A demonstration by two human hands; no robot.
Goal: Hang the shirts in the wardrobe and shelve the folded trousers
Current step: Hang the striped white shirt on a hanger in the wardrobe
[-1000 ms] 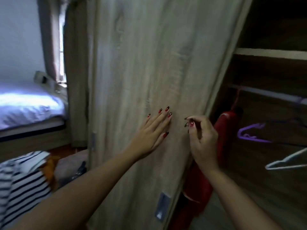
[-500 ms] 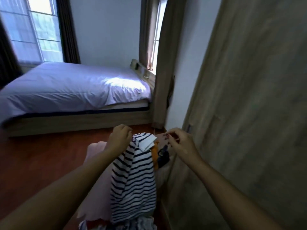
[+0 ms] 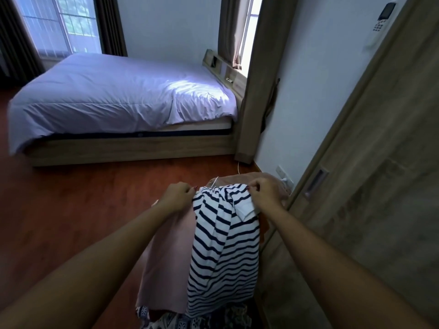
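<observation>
A navy-and-white striped shirt (image 3: 223,248) hangs down in front of me, held up by its top edge. My left hand (image 3: 177,195) pinches the shirt's left shoulder and my right hand (image 3: 263,193) pinches its right shoulder, next to the white collar. A thin white hanger hook (image 3: 214,180) seems to poke up between my hands. Behind the shirt lies a pink cloth (image 3: 166,257) over a pile, with a patterned navy garment (image 3: 190,321) at the bottom edge. The wooden wardrobe door (image 3: 370,186) stands at my right, with a recessed handle (image 3: 317,180).
A bed with a lilac cover (image 3: 118,96) on a wooden frame fills the far left. Red-brown wood floor (image 3: 71,210) lies between the bed and me. A white wall with a socket (image 3: 283,173) and a remote holder (image 3: 382,16) is behind the door.
I turned from the open wardrobe towards the bed. My hands left the door, took the striped shirt from the pile and have spread its top edge wider and lifted it.
</observation>
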